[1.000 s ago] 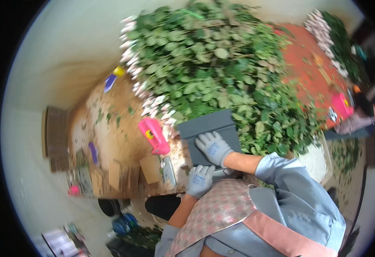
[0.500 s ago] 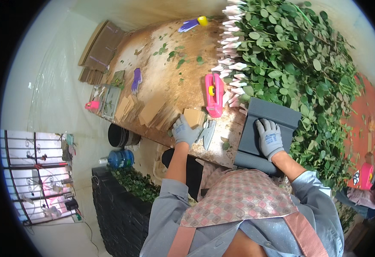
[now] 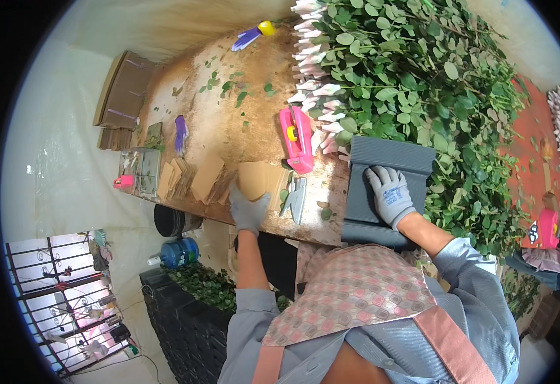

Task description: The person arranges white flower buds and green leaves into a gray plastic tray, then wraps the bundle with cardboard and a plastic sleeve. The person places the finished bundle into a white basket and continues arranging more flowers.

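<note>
Right hand (image 3: 392, 197) lay flat on the dark grey board (image 3: 392, 153), fingers loosely apart; left hand (image 3: 249, 213) touched cardboard (image 3: 258, 179), couldn't tell if clamped tbh.

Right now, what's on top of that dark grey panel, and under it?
The gloved right hand rests on the dark grey panel, hiding the patch beneath. Green leaves show along the panel's right side, but whatever lies under it is covered.

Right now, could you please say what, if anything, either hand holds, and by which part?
The left hand is at the near edge of the cardboard; any grip is unclear. The right hand lies on the grey board, holding nothing.
</note>
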Demonstrator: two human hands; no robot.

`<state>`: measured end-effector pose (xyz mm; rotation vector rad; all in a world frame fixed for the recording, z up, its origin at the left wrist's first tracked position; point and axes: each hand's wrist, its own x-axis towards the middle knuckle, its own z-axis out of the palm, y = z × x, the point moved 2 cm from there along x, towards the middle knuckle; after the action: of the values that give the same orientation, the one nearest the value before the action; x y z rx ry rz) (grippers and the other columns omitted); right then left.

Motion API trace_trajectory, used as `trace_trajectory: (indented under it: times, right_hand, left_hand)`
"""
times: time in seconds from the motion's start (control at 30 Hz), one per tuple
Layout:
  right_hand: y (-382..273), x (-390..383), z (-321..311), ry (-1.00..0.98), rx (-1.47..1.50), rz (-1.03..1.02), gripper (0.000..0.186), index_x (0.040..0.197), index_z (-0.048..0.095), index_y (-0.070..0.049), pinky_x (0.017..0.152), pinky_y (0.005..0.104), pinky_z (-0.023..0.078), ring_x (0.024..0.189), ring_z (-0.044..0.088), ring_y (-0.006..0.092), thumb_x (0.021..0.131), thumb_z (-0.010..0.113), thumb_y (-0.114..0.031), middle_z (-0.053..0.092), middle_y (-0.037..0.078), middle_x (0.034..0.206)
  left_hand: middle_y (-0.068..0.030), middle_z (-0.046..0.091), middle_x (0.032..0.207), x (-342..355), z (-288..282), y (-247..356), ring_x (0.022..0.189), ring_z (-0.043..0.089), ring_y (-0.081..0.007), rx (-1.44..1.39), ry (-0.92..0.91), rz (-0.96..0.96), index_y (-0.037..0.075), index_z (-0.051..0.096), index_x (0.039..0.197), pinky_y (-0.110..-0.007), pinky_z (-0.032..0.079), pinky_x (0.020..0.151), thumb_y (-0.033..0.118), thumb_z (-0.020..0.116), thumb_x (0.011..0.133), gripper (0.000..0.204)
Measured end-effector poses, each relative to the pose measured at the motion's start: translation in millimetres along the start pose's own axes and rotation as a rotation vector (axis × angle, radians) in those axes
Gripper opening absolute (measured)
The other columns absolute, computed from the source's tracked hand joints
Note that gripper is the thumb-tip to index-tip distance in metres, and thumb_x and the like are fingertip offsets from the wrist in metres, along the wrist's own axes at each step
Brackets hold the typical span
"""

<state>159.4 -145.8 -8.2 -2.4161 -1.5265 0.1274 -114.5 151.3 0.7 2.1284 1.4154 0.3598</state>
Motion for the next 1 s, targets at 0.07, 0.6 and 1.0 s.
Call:
trace_trajectory:
  times: [0.07, 0.6, 1.0]
  right_hand:
    - [-0.1, -0.7, -5.8, 0.014, 0.032, 0.017, 0.052, 0.140, 0.058, -0.008, 0.110, 0.0569, 0.040, 0.130, 0.053, 0.0347, 0.088, 0.059, -0.010, 0.057, 0.015, 0.141]
    - [41.2, -7.0, -16.8, -0.109, 0.805, -0.086, 0.059, 0.146, 0.050, -0.005, 0.112, 0.0431, 0.040, 0.128, 0.056, 0.0294, 0.089, 0.068, -0.008, 0.057, 0.016, 0.138]
    - [36.6, 7.9, -32.4, -0.568, 0.833, 0.689, 0.050, 0.088, 0.069, 0.001, 0.063, 0.0395, 0.054, 0.057, 0.068, 0.0256, 0.105, 0.060, -0.044, 0.065, 0.013, 0.062]
  left_hand:
    - [-0.0205, 0.061, 0.138, -6.2, -8.2, 11.4, 0.121, 0.063, -0.0305, -0.353, 0.007, 0.095, -0.001, 0.042, 0.150, -0.043, 0.051, 0.103, 0.019, 0.086, 0.077, 0.088]
    - [-0.0045, 0.070, 0.116, -86.5, 132.4, 150.8, 0.108, 0.062, -0.0104, -0.697, -0.969, 0.197, -0.004, 0.065, 0.126, -0.029, 0.049, 0.096, 0.001, 0.059, 0.099, 0.028]
    - [-0.0156, 0.071, 0.117, -105.9, 126.4, 144.5, 0.098, 0.070, -0.0245, -0.718, -0.477, 0.190, -0.002, 0.069, 0.118, -0.036, 0.056, 0.085, 0.000, 0.068, 0.091, 0.027]
